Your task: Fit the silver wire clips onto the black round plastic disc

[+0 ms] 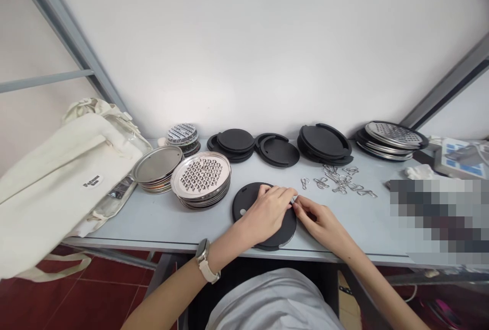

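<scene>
- One left hand point(263, 213): fingers pressed together and curled over the top of the disc, palm down, with tips at the disc's right rim.
- One right hand point(321, 223): fingers gathered, with tips meeting the left fingertips at the rim.
- One small silvery piece point(294, 199): showing between the two sets of fingertips. Whether it is pinched, and what it is, cannot be told.
- One black round disc point(244, 201): lying flat on the table directly under the left palm, near the front edge. Being round, it shows no long axis. A pale spot sits on its face left of the fingers, and a pale sliver shows along its rim below them.
- Three stacks of black round pieces point(324, 141): in a row beyond the fingertips, each stack's exact count hidden.
- Four stacks of steel grater plates point(200, 176): two ahead and left of the left fingers, one further back, one far right.
- One loose group of bent wire clips point(336, 180): just ahead and right of the right fingers, too tangled to count.
- One separate wire clip point(304, 183): just ahead of the fingertips.
- One cream canvas tote bag point(72, 177): well left of the left fingers, on the table end.
- One wristwatch with a pale strap point(202, 258): on the left wrist, behind the fingers.
- One light grey table point(164, 225): beneath everything listed.
</scene>
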`<state>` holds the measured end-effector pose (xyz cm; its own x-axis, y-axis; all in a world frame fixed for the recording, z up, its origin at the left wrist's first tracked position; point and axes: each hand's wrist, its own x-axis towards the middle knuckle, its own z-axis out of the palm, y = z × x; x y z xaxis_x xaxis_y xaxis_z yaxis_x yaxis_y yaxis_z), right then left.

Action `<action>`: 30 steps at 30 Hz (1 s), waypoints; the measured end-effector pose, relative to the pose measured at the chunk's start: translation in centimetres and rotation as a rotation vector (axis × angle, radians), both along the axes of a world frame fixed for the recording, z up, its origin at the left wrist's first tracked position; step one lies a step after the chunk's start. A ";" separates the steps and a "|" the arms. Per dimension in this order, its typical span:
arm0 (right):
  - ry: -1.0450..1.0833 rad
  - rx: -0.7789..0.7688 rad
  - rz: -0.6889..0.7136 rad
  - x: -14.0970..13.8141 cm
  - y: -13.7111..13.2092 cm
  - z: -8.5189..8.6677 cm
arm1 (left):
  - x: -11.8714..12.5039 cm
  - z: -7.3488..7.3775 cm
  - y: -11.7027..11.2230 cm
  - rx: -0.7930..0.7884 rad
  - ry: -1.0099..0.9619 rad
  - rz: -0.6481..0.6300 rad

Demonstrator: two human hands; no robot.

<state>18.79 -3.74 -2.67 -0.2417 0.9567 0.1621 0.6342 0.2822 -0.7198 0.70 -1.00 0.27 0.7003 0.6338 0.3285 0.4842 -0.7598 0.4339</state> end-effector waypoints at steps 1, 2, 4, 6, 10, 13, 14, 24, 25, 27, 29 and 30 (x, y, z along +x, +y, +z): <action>0.002 0.001 -0.001 0.0 0.0 0.0 | 0.0 0.0 0.0 -0.002 0.004 0.001; 0.004 0.003 -0.002 0.0 0.0 -0.1 | 0.0 0.0 0.0 -0.005 0.008 0.003; 0.008 0.005 -0.002 0.0 0.0 -0.1 | 0.1 0.0 0.0 -0.009 0.012 0.005; 0.013 0.003 -0.002 0.1 0.1 -0.2 | 0.1 0.0 0.0 -0.010 0.007 0.006; 0.025 0.008 -0.015 0.1 0.1 -0.2 | 0.0 -0.1 0.0 -0.006 -0.002 0.004; 0.038 0.009 -0.020 0.0 0.1 -0.1 | 0.0 -0.1 0.0 0.002 0.006 0.003; 0.041 0.006 -0.022 0.0 0.1 -0.1 | 0.0 0.0 0.0 0.002 0.010 0.004; 0.079 0.000 -0.028 0.1 0.1 -0.3 | 0.1 -0.1 0.0 0.013 0.025 0.013; 0.092 0.000 -0.037 0.1 0.1 -0.3 | 0.1 -0.1 0.0 0.013 0.027 0.012; 0.126 -0.003 -0.069 0.2 0.2 -0.4 | 0.1 -0.1 0.0 0.009 0.029 0.010; 0.158 -0.012 -0.101 0.3 0.2 -0.4 | 0.0 -0.1 0.0 0.004 0.032 0.015; 0.167 -0.017 -0.109 0.3 0.3 -0.4 | 0.0 -0.1 0.1 0.002 0.034 0.018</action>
<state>19.13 -3.49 -3.10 -0.1080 0.9787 0.1746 0.5314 0.2052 -0.8219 0.74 -0.95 0.21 0.6993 0.6459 0.3062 0.5122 -0.7516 0.4158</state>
